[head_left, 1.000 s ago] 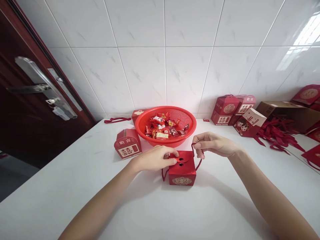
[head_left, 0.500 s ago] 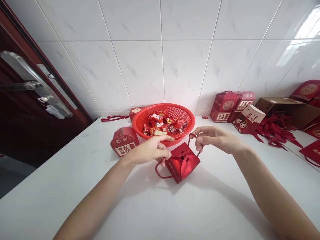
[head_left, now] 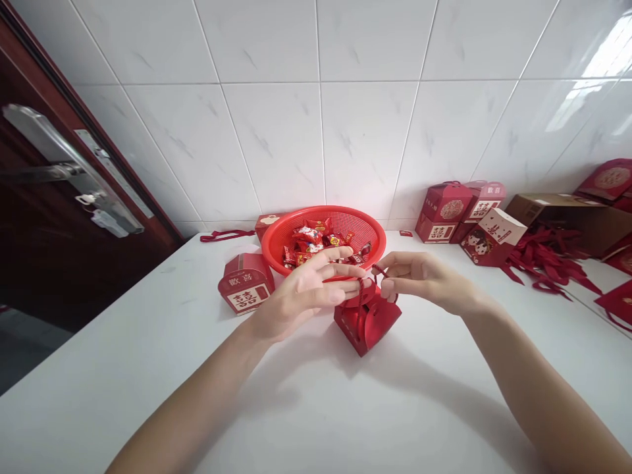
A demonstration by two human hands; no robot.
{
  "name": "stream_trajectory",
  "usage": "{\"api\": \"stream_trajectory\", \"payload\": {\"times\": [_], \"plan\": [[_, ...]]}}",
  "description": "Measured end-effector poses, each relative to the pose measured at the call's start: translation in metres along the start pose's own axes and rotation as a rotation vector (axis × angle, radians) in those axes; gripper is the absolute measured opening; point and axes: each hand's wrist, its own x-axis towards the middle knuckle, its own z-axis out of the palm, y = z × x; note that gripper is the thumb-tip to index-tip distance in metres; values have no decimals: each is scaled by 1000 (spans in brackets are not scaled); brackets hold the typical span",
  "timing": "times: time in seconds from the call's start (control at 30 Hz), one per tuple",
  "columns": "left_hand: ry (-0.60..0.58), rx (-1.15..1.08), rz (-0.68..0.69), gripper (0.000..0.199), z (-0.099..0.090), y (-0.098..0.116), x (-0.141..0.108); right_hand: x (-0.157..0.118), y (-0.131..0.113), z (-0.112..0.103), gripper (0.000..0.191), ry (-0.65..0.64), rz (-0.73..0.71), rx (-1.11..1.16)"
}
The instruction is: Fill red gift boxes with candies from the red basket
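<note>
A small red gift box (head_left: 380,322) stands on the white table, its curved top flaps folded inward and dark red cord handles rising from it. My right hand (head_left: 419,280) pinches one cord handle (head_left: 378,270) above the box's right side. Across the box's left side reaches my left hand (head_left: 316,289), palm partly turned up and fingers stretched out. Its fingertips touch the other cord handle (head_left: 360,316), which stands upright there; no firm grip shows. Just behind both hands is a red plastic basket (head_left: 274,234) with wrapped candies (head_left: 309,235) in it.
A red and pink gift box (head_left: 245,283) stands left of the basket, with a red ribbon (head_left: 227,235) behind it. At the right are several gift boxes (head_left: 447,210), a heap of red ribbons (head_left: 548,257) and a cardboard box (head_left: 538,204). A tiled wall (head_left: 276,145) closes the back.
My left hand has left the box's left side, turned palm up and lifted the left cord handle upright. The box has turned and shifted slightly right. My right hand stays on its cord.
</note>
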Motion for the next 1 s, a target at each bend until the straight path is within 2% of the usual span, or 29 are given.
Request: {"api": "stream_trajectory", "payload": {"times": [0.13, 0.3, 0.4, 0.57, 0.67, 0.77, 0.9, 1.0], "plan": [[-17, 45, 9, 59, 9, -8, 2, 2, 1, 22, 31, 57, -45, -77], [-76, 109, -30, 65, 11, -14, 0, 8, 7, 45, 23, 139, -124, -88], [-48, 160, -5, 67, 12, -14, -2, 9, 11, 49, 14, 187, -120, -98], [86, 271, 6, 56, 14, -7, -1, 7, 11, 40, 16, 228, -84, -147], [116, 339, -8, 42, 11, -7, 1, 7, 6, 25, 14, 299, -67, -157], [98, 396, -36, 33, 5, -12, 3, 5, 1, -3, 13, 381, -45, -175], [111, 525, 32, 28, -7, -19, 9, -4, 7, -59, 18, 594, -33, -172], [170, 602, 100, 23, -19, -24, 17, -6, 29, -105, 16, 803, -73, -164]]}}
